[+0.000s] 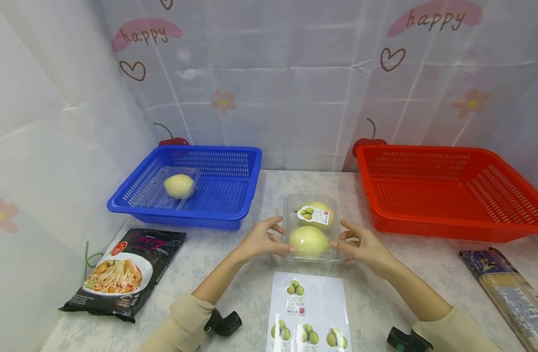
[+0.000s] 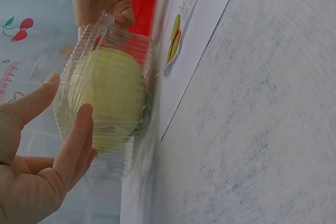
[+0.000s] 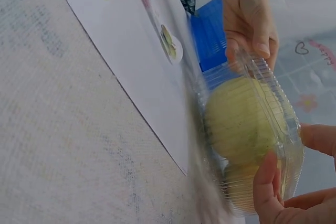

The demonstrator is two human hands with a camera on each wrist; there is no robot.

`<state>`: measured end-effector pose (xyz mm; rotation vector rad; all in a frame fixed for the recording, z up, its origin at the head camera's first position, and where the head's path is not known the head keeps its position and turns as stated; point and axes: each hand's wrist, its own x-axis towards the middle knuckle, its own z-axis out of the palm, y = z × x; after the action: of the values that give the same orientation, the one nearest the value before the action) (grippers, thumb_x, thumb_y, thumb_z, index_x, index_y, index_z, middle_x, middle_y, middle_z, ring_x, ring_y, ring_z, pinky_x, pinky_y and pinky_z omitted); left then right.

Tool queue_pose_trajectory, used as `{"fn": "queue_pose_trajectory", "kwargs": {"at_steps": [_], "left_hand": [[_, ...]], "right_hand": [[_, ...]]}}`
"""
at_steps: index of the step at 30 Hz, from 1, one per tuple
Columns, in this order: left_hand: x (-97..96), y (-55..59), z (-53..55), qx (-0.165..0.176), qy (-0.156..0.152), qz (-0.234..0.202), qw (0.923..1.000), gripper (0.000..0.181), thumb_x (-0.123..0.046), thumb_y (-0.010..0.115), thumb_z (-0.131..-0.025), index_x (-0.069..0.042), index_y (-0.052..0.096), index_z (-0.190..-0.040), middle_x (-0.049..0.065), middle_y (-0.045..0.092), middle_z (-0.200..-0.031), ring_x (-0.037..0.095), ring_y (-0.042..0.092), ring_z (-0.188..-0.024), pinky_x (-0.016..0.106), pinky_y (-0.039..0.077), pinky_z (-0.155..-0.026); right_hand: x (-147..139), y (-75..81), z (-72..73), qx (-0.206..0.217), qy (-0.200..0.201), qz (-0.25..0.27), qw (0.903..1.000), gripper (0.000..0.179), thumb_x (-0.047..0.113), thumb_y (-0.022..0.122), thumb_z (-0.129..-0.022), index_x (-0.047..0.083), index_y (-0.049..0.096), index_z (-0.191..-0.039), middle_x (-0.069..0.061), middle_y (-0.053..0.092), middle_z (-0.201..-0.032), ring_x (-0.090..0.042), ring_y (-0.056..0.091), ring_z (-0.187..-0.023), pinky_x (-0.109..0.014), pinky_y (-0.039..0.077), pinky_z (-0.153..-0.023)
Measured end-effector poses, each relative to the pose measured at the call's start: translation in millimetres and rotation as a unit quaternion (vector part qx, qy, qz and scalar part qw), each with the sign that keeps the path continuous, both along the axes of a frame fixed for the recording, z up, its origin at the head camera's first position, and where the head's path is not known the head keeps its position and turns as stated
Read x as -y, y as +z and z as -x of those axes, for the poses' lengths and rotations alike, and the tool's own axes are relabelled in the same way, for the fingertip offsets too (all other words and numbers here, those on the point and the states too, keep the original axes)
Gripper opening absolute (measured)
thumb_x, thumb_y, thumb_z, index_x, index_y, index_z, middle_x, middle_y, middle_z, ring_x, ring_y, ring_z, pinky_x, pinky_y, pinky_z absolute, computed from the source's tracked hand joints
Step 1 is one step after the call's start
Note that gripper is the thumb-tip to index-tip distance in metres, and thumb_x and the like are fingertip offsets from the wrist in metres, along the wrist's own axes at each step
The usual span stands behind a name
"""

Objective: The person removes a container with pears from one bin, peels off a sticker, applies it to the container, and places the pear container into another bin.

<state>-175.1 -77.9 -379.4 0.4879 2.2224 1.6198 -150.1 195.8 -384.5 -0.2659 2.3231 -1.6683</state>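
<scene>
Between my two hands sits a clear plastic clamshell box [image 1: 289, 205] with two pale yellow-green fruits [image 1: 309, 240] inside. A white oval label [image 1: 313, 214] printed with green fruits is on its lid. My left hand [image 1: 265, 238] grips the box's left edge, thumb and fingers at the rim. On the opposite side my right hand [image 1: 364, 246] holds the right edge, also with thumb and fingers at the rim. In the right wrist view the ribbed side of the box [image 3: 257, 82] shows close to the table. A white sticker sheet [image 1: 310, 293] with fruit labels lies just in front of the box.
At the back left a blue basket [image 1: 226, 220] holds another clear box with a pale fruit [image 1: 179, 186]. A red basket [image 1: 449, 222] stands at the back right. A black noodle packet [image 1: 123, 274] lies left, and a long clear-fronted packet [image 1: 510, 293] lies right.
</scene>
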Motion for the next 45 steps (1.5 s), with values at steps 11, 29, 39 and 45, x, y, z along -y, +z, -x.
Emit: {"fn": "queue_pose_trajectory", "kwargs": {"at_steps": [11,29,39,45], "left_hand": [[-1.4,10.0,-1.0,-0.047,-0.001,-0.019,0.9987,0.075,-0.006,0.077,-0.074,0.01,0.039,-0.137,0.024,0.056,-0.118,0.015,0.067,-0.066,0.027,0.053,-0.062],[-10.3,36.4,-3.6,-0.144,0.059,-0.071,0.9852,0.07,-0.004,0.077,-0.074,0.005,0.045,-0.136,0.021,0.054,-0.121,0.009,0.06,-0.059,0.018,0.046,-0.051],[-34.7,42.2,-0.1,-0.254,0.104,-0.118,0.9544,0.063,-0.001,0.078,-0.073,0.006,0.051,-0.13,0.022,0.054,-0.123,0.014,0.053,-0.073,0.022,0.055,-0.063],[-52.7,42.1,7.7,-0.274,0.125,-0.147,0.942,0.06,-0.001,0.079,-0.072,0.006,0.055,-0.127,0.022,0.056,-0.121,0.018,0.054,-0.076,0.024,0.056,-0.066]], "right_hand": [[2.6,15.4,-2.3,-0.053,-0.015,0.006,0.9984,0.078,0.014,0.066,-0.087,-0.008,0.02,-0.145,-0.021,0.046,-0.11,-0.01,0.06,-0.082,-0.029,0.055,-0.067],[1.0,43.8,0.6,-0.187,-0.025,-0.039,0.9813,0.068,0.012,0.066,-0.088,-0.003,0.03,-0.144,-0.021,0.05,-0.116,-0.01,0.06,-0.076,-0.024,0.052,-0.059],[-10.4,60.9,8.1,-0.227,-0.055,-0.023,0.972,0.06,0.013,0.062,-0.091,0.005,0.036,-0.145,-0.008,0.06,-0.087,-0.014,0.058,-0.071,-0.023,0.049,-0.052],[-17.3,68.0,13.1,-0.216,-0.084,-0.004,0.9729,0.058,0.017,0.059,-0.093,0.007,0.036,-0.145,-0.001,0.055,-0.102,-0.006,0.058,-0.077,-0.018,0.051,-0.058]]}}
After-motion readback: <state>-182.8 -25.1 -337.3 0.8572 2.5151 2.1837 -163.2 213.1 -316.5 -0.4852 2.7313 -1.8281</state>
